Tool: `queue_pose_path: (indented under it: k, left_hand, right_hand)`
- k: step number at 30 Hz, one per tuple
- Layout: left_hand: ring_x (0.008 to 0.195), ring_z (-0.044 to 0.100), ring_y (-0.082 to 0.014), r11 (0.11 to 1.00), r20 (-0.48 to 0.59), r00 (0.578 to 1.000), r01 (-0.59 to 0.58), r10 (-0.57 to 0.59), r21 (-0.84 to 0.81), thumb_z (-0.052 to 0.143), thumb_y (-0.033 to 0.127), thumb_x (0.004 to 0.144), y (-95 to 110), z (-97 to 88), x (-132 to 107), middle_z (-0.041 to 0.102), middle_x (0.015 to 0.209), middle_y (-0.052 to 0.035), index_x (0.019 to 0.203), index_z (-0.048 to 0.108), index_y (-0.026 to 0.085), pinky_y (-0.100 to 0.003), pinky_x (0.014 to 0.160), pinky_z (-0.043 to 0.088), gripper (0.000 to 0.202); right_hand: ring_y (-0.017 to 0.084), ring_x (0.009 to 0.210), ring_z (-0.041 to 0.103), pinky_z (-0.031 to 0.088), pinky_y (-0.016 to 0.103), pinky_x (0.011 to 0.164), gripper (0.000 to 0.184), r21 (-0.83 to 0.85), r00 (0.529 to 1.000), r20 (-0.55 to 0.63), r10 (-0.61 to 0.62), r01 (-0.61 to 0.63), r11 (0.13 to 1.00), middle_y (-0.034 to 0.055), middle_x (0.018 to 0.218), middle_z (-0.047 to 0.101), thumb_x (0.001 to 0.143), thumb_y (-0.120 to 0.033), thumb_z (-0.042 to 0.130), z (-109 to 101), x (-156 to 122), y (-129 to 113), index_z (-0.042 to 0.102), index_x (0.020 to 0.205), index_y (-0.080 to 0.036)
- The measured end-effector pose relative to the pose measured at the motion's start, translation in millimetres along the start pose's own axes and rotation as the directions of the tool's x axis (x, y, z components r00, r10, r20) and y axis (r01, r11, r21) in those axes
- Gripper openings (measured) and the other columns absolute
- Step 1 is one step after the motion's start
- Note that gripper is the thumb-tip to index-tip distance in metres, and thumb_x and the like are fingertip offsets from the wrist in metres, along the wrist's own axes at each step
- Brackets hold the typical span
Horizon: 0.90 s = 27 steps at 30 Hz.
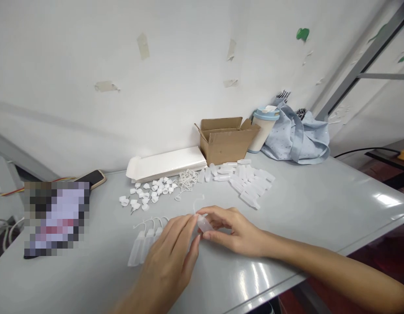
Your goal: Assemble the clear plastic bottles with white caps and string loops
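I hold a small, frosted, translucent plastic bottle (205,224) above the near middle of a glossy grey table (303,200), tilted, with a thin white cord (198,200) curling up from its top end. My right hand (229,229) pinches the bottle between thumb and fingers, probably to keep it from slipping or turning. My left hand (169,250) has its fingers pressed together, tips at the bottle's top end, thumb apart; I cannot tell whether they grip anything.

Just beside my left hand, and partly hidden by it, lie flat translucent bottles with white tops and cords (136,253), side by side in a row, perhaps to keep them apart from the loose parts. Beyond my hands the parts lie sorted by kind, likely for easy picking: white plastic caps (159,189) to the left, a tangle of white cords (188,179) in the middle, and a heap of translucent bottles without cords (254,185) to the right.

Farther back are a long, flat white carton (169,162), an open brown cardboard box (226,148), a cream cup with a blue lid (263,128) and a pale blue fabric bag (296,137). At far left, a dark phone (92,178) lies behind a pixelated patch. A scuffed white wall (175,87) stands behind.
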<state>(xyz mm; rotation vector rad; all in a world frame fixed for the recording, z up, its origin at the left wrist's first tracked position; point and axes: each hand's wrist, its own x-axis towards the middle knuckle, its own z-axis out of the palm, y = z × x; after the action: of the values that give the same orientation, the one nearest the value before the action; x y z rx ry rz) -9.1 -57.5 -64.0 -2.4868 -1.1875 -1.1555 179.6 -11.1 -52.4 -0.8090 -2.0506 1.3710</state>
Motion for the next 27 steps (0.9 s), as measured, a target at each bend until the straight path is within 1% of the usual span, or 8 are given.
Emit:
queue_pose_path:
  k: [3, 6, 9, 12, 17, 21, 24, 27]
  left_hand:
    - [0.099, 0.058, -0.0211, 1.000, -0.009, 1.000, -0.016, 0.016, 0.002, 0.053, 0.010, 0.085, 0.7, 1.0, -0.5, 0.062, 0.105, -0.0113, 0.125, 0.046, 0.012, -0.033, 0.081, 0.053, 0.041]
    - [0.100, 0.058, -0.0216, 0.999, -0.023, 0.999, -0.035, 0.035, 0.005, 0.054, 0.009, 0.084, 1.5, 2.3, -0.6, 0.062, 0.105, -0.0126, 0.123, 0.047, 0.010, -0.033, 0.080, 0.054, 0.039]
    - [0.101, 0.058, -0.0228, 0.998, 0.008, 0.999, -0.051, 0.051, 0.026, 0.052, 0.010, 0.085, 2.8, 2.9, -0.2, 0.062, 0.106, -0.0138, 0.122, 0.048, 0.008, -0.034, 0.081, 0.055, 0.038]
    - [0.101, 0.058, -0.0232, 0.998, 0.029, 0.999, -0.043, 0.042, 0.043, 0.050, 0.009, 0.085, 4.3, 2.3, 0.2, 0.063, 0.106, -0.0147, 0.122, 0.048, 0.007, -0.033, 0.080, 0.055, 0.037]
    - [0.095, 0.060, -0.0217, 1.000, 0.038, 0.999, -0.027, 0.027, 0.016, 0.048, 0.009, 0.086, 5.7, 0.7, 1.2, 0.064, 0.101, -0.0129, 0.118, 0.050, 0.009, -0.033, 0.077, 0.055, 0.032]
    - [0.087, 0.061, -0.0202, 0.998, -0.025, 0.999, 0.037, -0.036, 0.045, 0.052, 0.011, 0.085, 5.2, 1.0, 0.9, 0.064, 0.094, -0.0112, 0.107, 0.054, 0.011, -0.032, 0.072, 0.056, 0.022]
    - [0.095, 0.060, -0.0219, 0.996, -0.067, 0.998, 0.020, -0.014, 0.089, 0.058, 0.017, 0.084, 5.2, 1.1, -0.5, 0.063, 0.101, -0.0130, 0.113, 0.053, 0.009, -0.033, 0.076, 0.056, 0.030]
    - [0.102, 0.058, -0.0230, 0.994, -0.024, 0.999, -0.045, 0.047, 0.099, 0.060, 0.022, 0.084, 6.7, 1.5, -2.5, 0.062, 0.107, -0.0139, 0.117, 0.051, 0.008, -0.033, 0.080, 0.056, 0.037]
  right_hand:
    - [0.012, 0.073, 0.057, 0.043, 0.025, 0.066, 0.035, 0.139, 1.000, 0.017, 0.025, -0.027, 0.990, -0.0009, 0.075, 0.058, 0.085, -0.025, 0.056, -0.2, 0.9, 0.1, 0.050, 0.119, -0.018]
    - [0.013, 0.076, 0.059, 0.044, 0.028, 0.072, 0.034, 0.286, 0.997, 0.031, 0.066, -0.072, 0.956, 0.0009, 0.079, 0.061, 0.086, -0.027, 0.056, -1.0, 2.0, -0.4, 0.049, 0.118, -0.017]
    - [0.013, 0.076, 0.060, 0.044, 0.030, 0.075, 0.037, 0.379, 0.994, 0.041, 0.105, -0.112, 0.919, 0.0024, 0.082, 0.062, 0.084, -0.030, 0.059, -2.0, 3.4, 1.4, 0.049, 0.117, -0.016]
    - [0.014, 0.076, 0.060, 0.045, 0.032, 0.076, 0.040, 0.445, 0.992, 0.064, 0.105, -0.122, 0.887, 0.0043, 0.087, 0.063, 0.083, -0.033, 0.062, -1.7, 4.6, 5.0, 0.049, 0.116, -0.016]
    - [0.011, 0.070, 0.059, 0.044, 0.029, 0.070, 0.036, 0.461, 0.990, 0.016, 0.138, -0.130, 0.878, 0.0017, 0.082, 0.062, 0.078, -0.033, 0.067, 2.4, 5.2, 7.8, 0.051, 0.105, -0.016]
    - [0.008, 0.056, 0.056, 0.044, 0.024, 0.057, 0.036, 0.449, 0.976, -0.036, 0.215, -0.176, 0.876, -0.0030, 0.072, 0.059, 0.068, -0.030, 0.075, 5.5, 5.6, 7.8, 0.051, 0.091, -0.016]
    - [0.008, 0.051, 0.056, 0.044, 0.021, 0.049, 0.041, 0.419, 0.960, -0.066, 0.273, -0.222, 0.881, -0.0053, 0.068, 0.058, 0.062, -0.027, 0.079, 6.9, 5.8, 8.3, 0.047, 0.086, -0.018]
    - [0.011, 0.052, 0.059, 0.045, 0.021, 0.047, 0.042, 0.389, 0.951, -0.087, 0.295, -0.241, 0.889, -0.0057, 0.067, 0.058, 0.060, -0.025, 0.080, 9.1, 5.3, 8.6, 0.046, 0.084, -0.019]
